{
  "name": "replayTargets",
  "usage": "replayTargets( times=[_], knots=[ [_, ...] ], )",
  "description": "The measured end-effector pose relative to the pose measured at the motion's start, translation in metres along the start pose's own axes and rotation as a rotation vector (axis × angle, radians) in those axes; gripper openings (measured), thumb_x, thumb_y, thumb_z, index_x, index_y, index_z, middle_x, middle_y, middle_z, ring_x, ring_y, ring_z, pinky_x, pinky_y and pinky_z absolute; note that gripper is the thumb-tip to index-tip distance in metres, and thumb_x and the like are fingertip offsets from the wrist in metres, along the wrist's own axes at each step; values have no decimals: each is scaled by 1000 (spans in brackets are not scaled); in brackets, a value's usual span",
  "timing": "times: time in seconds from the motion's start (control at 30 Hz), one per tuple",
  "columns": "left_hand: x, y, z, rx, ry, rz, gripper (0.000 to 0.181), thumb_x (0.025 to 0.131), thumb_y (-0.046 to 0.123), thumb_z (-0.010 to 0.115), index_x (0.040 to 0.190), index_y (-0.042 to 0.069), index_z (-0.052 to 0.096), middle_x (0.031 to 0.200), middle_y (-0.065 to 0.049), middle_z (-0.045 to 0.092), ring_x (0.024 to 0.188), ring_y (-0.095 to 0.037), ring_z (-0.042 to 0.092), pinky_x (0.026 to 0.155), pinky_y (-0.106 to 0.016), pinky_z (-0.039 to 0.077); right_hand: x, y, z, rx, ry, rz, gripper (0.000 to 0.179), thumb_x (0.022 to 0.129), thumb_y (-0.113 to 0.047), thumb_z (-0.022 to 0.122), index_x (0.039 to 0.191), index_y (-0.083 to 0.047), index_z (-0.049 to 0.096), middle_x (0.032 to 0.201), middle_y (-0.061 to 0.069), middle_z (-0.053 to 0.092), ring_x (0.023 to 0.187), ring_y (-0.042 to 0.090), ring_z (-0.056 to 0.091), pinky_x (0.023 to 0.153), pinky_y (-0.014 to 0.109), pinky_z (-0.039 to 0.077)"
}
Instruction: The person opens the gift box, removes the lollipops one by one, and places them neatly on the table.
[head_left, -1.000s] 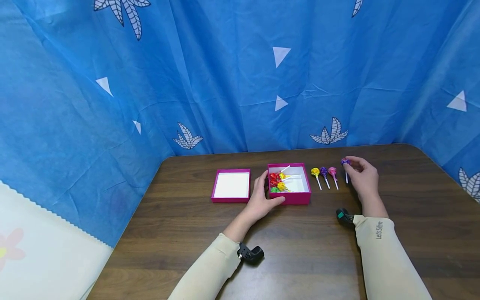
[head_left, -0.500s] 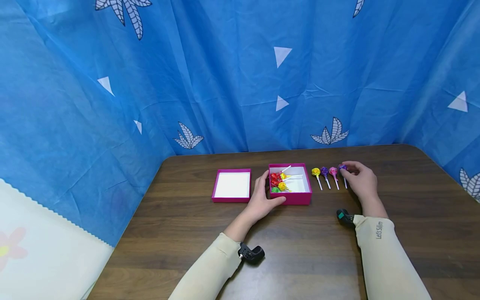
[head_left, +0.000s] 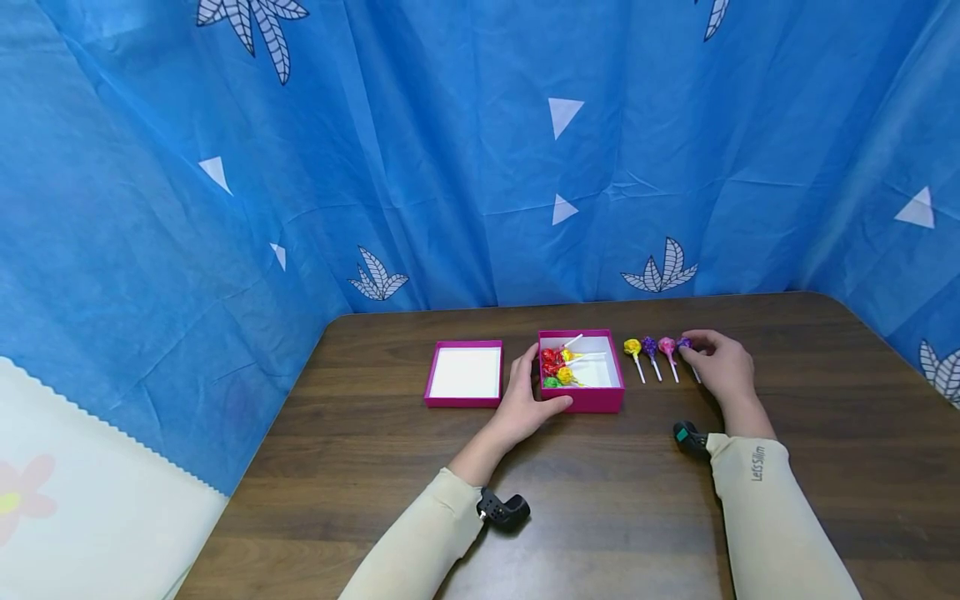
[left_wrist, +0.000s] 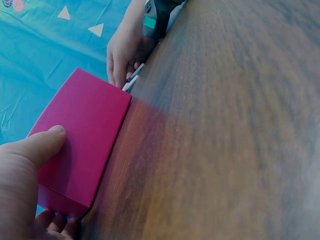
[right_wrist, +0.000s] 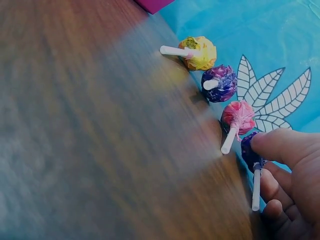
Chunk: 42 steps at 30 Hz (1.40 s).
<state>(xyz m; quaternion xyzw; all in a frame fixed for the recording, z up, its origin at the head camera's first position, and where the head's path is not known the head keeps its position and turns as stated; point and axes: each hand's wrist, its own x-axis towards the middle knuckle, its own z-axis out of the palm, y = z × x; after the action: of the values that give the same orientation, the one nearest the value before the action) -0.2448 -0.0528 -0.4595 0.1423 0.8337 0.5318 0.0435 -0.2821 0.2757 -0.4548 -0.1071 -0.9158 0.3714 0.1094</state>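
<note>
My left hand [head_left: 522, 406] holds the near left corner of a magenta box [head_left: 592, 402], with the thumb on its front wall and the fingers along its left side. Inside lie several red, yellow and green lollipops [head_left: 553, 360] with white sticks. Beyond the box's right side, my right hand [head_left: 723, 365] pinches a purple lollipop [right_wrist: 250, 150] by its wrapped head between thumb and fingers. Just left of it a pink lollipop [right_wrist: 239, 119], another purple lollipop [right_wrist: 220, 84] and a yellow lollipop [right_wrist: 201, 53] lie in a row, heads toward the back.
A shallow magenta lid [head_left: 465, 373] with a white inside lies left of the box. All of it rests on a brown wooden table [head_left: 600, 500]. A blue patterned curtain [head_left: 465, 167] hangs behind the table's far edge.
My right hand has brought the purple lollipop slightly toward me and left, beside the pink one, and its stick now slants. The left hand stays on the box.
</note>
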Motion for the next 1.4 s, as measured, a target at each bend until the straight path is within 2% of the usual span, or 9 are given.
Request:
replayTargets(
  times=[0.33, 0.53, 0.77, 1.0, 1.07, 1.13, 1.27, 1.4],
  knots=[
    [1, 0, 1, 5, 2, -4, 98, 85, 31, 79, 159, 30, 14, 159, -4, 26, 148, -22, 29, 117, -48, 39, -1, 1, 0, -11, 3, 1, 43, 102, -34, 55, 133, -5, 61, 130, 26, 60, 108, 40, 52, 84, 45, 41],
    [0, 0, 2, 1, 0, -5, 98, 85, 33, 78, 159, 29, 14, 159, -4, 26, 147, -23, 29, 118, -48, 39, -2, 3, -2, 34, 5, 33, 47, 102, -38, 53, 135, -5, 59, 136, 26, 58, 113, 40, 52, 86, 45, 43],
    [1, 1, 2, 1, 2, 0, 99, 85, 32, 79, 159, 28, 14, 159, -4, 27, 147, -23, 29, 117, -48, 40, -3, -1, -3, 97, 18, 77, 49, 103, -39, 50, 139, -6, 56, 144, 25, 52, 125, 43, 49, 103, 58, 43],
    [1, 0, 3, -4, 2, -2, 99, 85, 31, 79, 160, 27, 14, 159, -5, 26, 147, -23, 29, 117, -48, 40, -3, -6, -5, 176, 91, 94, 48, 104, -39, 47, 140, -9, 57, 146, 21, 53, 131, 41, 48, 108, 57, 43],
    [2, -1, 3, -1, 4, -1, 99, 84, 32, 79, 159, 28, 14, 159, -4, 26, 147, -23, 29, 116, -48, 41, -3, -10, -8, 185, 119, 88, 47, 104, -40, 46, 139, -10, 58, 145, 19, 54, 130, 38, 50, 103, 51, 47],
    [2, -2, 3, 2, 4, -1, 99, 84, 32, 79, 159, 29, 14, 159, -4, 26, 147, -22, 29, 116, -47, 41, -3, -16, -11, 192, 146, 82, 47, 104, -42, 47, 138, -13, 59, 143, 16, 56, 127, 35, 52, 95, 39, 50],
    [2, -1, 2, 7, 5, 2, 99, 85, 32, 79, 159, 29, 13, 159, -4, 26, 146, -22, 30, 115, -47, 42, -5, -37, -22, 247, 207, 60, 46, 101, -47, 50, 135, -18, 62, 136, 9, 61, 112, 17, 54, 78, 17, 44],
    [2, 0, 0, 3, 7, 9, 99, 85, 31, 79, 159, 26, 14, 158, -6, 27, 146, -24, 31, 115, -47, 43, -10, -63, -33, 329, 259, -12, 43, 99, -48, 56, 131, -21, 66, 128, 0, 64, 96, 0, 51, 74, 12, 44]
  ],
)
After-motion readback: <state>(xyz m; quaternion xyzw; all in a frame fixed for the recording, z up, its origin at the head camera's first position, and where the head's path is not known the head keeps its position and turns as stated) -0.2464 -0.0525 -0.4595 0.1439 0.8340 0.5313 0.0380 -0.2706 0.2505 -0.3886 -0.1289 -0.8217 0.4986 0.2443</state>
